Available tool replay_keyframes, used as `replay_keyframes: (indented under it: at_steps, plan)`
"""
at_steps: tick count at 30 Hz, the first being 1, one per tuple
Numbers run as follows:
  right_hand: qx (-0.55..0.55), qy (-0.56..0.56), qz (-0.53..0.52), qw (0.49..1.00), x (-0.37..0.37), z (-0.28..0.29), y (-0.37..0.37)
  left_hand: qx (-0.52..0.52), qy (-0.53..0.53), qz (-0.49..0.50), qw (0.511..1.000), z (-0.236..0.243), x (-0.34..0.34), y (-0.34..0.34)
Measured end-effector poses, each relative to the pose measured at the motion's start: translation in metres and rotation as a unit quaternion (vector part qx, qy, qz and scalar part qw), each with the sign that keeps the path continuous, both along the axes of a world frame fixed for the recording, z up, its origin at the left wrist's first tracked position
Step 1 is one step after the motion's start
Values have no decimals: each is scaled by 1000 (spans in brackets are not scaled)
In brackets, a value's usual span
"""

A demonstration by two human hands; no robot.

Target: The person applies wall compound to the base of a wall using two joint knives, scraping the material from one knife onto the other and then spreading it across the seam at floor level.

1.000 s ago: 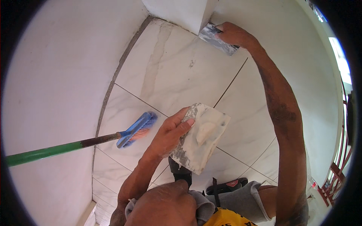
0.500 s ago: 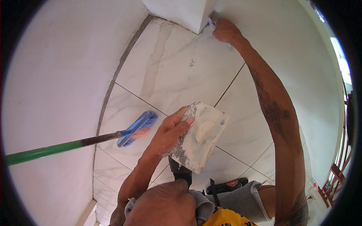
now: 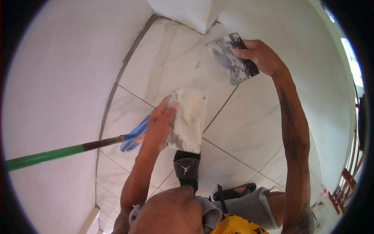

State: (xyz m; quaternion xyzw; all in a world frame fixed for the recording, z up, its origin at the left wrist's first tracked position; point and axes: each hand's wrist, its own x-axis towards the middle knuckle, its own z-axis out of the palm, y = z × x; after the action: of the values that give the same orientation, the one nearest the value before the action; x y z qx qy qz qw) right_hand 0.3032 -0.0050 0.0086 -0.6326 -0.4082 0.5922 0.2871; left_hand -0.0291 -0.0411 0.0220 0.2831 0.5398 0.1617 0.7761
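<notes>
Your left hand [image 3: 157, 126] grips a putty-loaded board [image 3: 187, 121] above the tiled floor [image 3: 249, 132]; your right hand's [image 3: 261, 56] fingers close on a smeared trowel [image 3: 231, 58] near the wall corner [image 3: 202, 17]. Risk: tilting the board may drop putty onto the tiles.

The left hand [image 3: 159, 124] sits just left of the plaster-smeared hawk board [image 3: 187, 121], thumb and fingers [image 3: 170, 106] curled over that board's left edge and gripping it. Its forearm runs down and slightly left from the board, elbow bent near the lower edge of the view. The right hand [image 3: 260, 56] is well above and to the right of the board, arm stretched nearly straight, forearm rising from the lower right. Its fingers close around a grey-smeared trowel [image 3: 231, 58], thumb on top, wrist bent slightly inward.
</notes>
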Motion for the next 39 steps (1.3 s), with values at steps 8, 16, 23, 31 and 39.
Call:
replay_keyframes:
  at_steps: [8,16,23,31,39]
  plan:
    - [6,67,-29,997,-10,28,-34,17,-31,74,997,-8,6,12]
    - [-27,2,-30,999,-33,57,-59,16,-56,172,983,-7,-2,17]
    - [241,-241,160,926,-88,79,-108,40,-114,322,939,-1,26,39]
    - [358,-352,203,841,-157,81,-131,88,-175,326,925,3,50,42]
    - [316,-358,222,850,-115,114,-128,124,-182,328,918,13,35,53]
